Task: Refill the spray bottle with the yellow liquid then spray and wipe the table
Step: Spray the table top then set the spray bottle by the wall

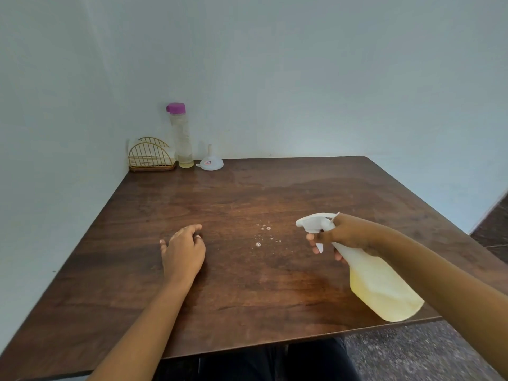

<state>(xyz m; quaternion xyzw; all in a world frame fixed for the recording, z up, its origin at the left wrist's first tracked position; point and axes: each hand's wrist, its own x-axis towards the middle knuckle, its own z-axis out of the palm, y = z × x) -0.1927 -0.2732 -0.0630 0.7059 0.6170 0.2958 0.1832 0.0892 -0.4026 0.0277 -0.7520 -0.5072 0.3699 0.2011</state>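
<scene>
Dark wooden worktop (247, 298) in a pale-walled corner. Right hand (346, 232) gripped the neck of the spray bottle (384, 287), part-filled with yellow liquid, fingers on the trigger and nozzle aimed left. Left hand (182, 251) rested loosely curled, holding nothing. Droplets (264, 235) lay between the hands. Purple-capped bottle (181, 138), funnel (211, 160) and wire holder (151, 156) stood at the far corner. Spraying appeared to be the step in hand; wiping would next require fetching a cloth.

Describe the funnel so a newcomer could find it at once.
Look at the table's far left corner, by the wall. A gold wire holder, a tall purple-capped bottle and the funnel stand in a row there. The funnel is the rightmost: small, white, mouth down, spout up.
</scene>
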